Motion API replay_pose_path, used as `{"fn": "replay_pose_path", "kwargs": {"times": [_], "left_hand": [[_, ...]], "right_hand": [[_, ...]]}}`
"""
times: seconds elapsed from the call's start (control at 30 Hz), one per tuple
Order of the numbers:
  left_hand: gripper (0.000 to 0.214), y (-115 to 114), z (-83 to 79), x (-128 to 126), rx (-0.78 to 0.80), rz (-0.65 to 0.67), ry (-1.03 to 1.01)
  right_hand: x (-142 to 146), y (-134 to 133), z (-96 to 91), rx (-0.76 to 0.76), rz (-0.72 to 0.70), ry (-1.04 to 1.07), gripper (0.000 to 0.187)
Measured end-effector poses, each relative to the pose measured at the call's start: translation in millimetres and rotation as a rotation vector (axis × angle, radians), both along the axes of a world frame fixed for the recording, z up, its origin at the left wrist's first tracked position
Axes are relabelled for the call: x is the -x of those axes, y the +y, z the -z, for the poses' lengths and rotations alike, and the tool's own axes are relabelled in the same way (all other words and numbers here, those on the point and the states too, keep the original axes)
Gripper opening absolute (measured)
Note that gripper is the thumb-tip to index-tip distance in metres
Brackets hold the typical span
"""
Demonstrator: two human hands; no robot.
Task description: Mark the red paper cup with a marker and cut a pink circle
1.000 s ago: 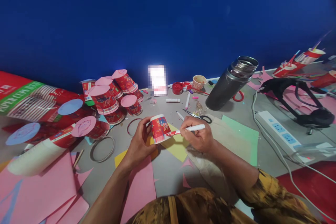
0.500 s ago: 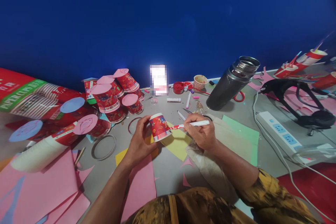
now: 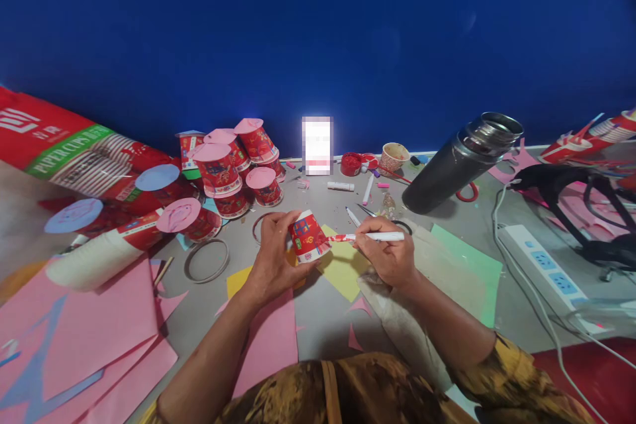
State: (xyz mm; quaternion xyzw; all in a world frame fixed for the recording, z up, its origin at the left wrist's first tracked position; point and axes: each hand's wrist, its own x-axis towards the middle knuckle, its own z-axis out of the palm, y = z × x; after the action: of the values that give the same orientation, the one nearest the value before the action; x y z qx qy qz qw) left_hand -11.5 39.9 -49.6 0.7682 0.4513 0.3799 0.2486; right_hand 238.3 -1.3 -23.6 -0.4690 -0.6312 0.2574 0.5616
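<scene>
A red printed paper cup [image 3: 310, 237] is tilted in my left hand [image 3: 275, 253], with fingers and thumb wrapped round its side. My right hand [image 3: 389, 250] grips a white marker [image 3: 386, 236] whose red-stained front end points left. The marker's tip meets or nearly meets the cup's right edge; I cannot tell whether they touch. Beneath the hands lie a yellow paper sheet [image 3: 345, 270] and a pink paper sheet [image 3: 271, 341]. A beige cloth [image 3: 397, 318] is under my right forearm.
Stacked red cups topped with pink paper discs [image 3: 216, 169] stand at the left, by a paper-cup bag [image 3: 74, 139]. A black thermos flask [image 3: 450, 172], a power strip [image 3: 544, 265] and a white cable [image 3: 521, 278] occupy the right. A tape ring [image 3: 187, 271] lies left of my hand.
The cup has turned in my left hand, so another part of its print faces me. My right hand still holds the marker at the cup's edge. The whole view has shifted slightly.
</scene>
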Motion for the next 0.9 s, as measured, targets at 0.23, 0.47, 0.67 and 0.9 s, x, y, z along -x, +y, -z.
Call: {"fn": "replay_pose_path", "kwargs": {"times": [0.23,0.47,0.67,0.9], "left_hand": [[0.080,0,-2.8,2,0.072,-0.009,-0.108],[0.083,6,10.3,0,0.283,0.039,-0.429],[0.085,8,14.5,-4,0.496,0.116,-0.696],[0.096,1,8.9,-8,0.715,0.053,-0.907]], "right_hand": [[-2,2,13.7,0.094,0.003,0.177,0.025],[-1,10,12.5,0.195,0.025,0.436,0.038],[-1,27,21.5,0.366,0.002,0.753,0.050],[0,30,25.2,0.356,0.035,0.688,0.049]]}}
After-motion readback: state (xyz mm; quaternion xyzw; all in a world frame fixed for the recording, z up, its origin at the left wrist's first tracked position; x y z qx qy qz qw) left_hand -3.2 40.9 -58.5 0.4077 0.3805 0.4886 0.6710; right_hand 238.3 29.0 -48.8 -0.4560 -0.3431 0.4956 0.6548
